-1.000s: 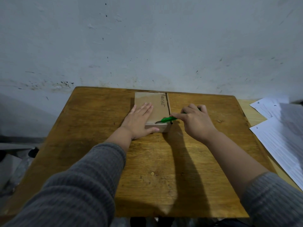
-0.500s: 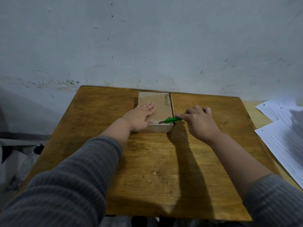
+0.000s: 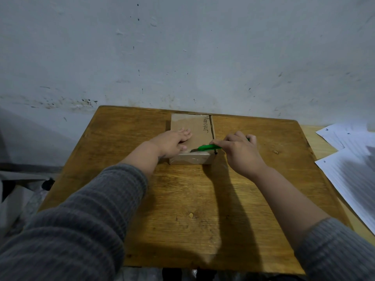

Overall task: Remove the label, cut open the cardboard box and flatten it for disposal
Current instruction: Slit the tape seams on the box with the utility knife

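A small brown cardboard box (image 3: pixel 194 128) lies flat at the back middle of the wooden table (image 3: pixel 203 199), with handwriting along its right top edge and clear tape on its near side. My left hand (image 3: pixel 172 141) rests flat on the box's left half, fingers spread, pressing it down. My right hand (image 3: pixel 241 152) sits just right of the box and grips a green utility knife (image 3: pixel 209 147). The knife's blade tip touches the box top at the near edge. No separate label is visible on the box.
A stained white wall rises directly behind the table. Sheets of white lined paper (image 3: pixel 349 165) lie on a lighter surface at the right. Dark clutter sits on the floor at the left.
My left hand slid back and leftwards on the box, uncovering more of its near edge. The knife blade stays at the near edge; the view shifted slightly.
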